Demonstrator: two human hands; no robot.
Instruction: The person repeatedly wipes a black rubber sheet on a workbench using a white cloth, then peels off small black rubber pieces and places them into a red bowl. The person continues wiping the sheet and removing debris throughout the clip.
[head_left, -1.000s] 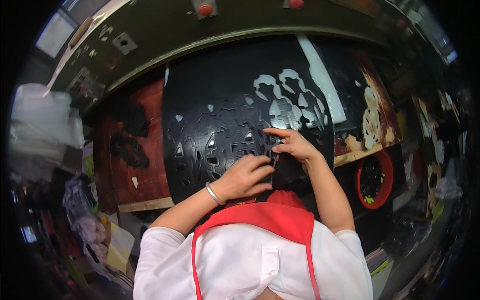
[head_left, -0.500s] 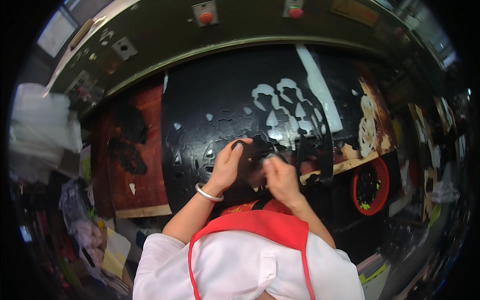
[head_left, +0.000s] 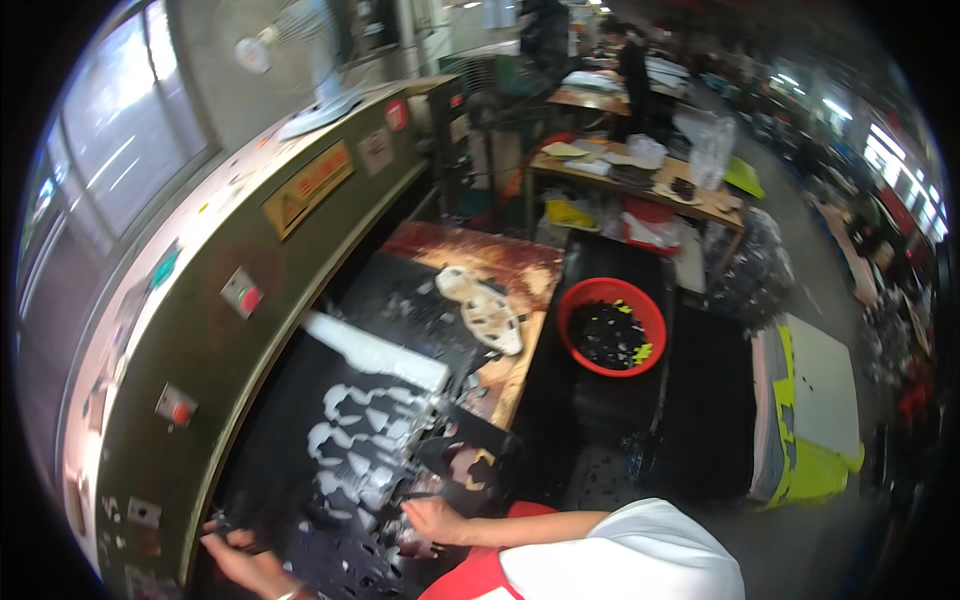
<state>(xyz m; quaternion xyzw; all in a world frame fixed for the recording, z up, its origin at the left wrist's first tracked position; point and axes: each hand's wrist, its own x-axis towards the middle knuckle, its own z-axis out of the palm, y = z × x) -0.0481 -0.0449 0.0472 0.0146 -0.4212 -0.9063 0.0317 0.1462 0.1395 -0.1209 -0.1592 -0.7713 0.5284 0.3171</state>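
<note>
Spread over the work board is a black sheet (head_left: 270, 440) with several shaped openings cut through it, through which a pale surface shows. My left hand (head_left: 245, 565) is at the lower left, close to the green machine beam, its fingers closed around a small black piece (head_left: 228, 524). Over the near edge of the sheet my right hand (head_left: 436, 520) is curled, with a dark edge by its fingertips; what it pinches is too blurred to make out. Black cut scraps (head_left: 465, 440) lie beyond the right hand.
The green beam (head_left: 230, 350) with red buttons runs along the left. A pale cutting die or template (head_left: 482, 310) lies on the board's far end. Beside it stands a red basin (head_left: 655, 340) of black and yellow-green scraps. Stacked sheets (head_left: 825, 400) are at right. A person (head_left: 632, 75) stands far back.
The view has swung to the right, bringing the basin and workshop into sight. My hands, close together over the sheet before, are now apart, the left one with a black piece.
</note>
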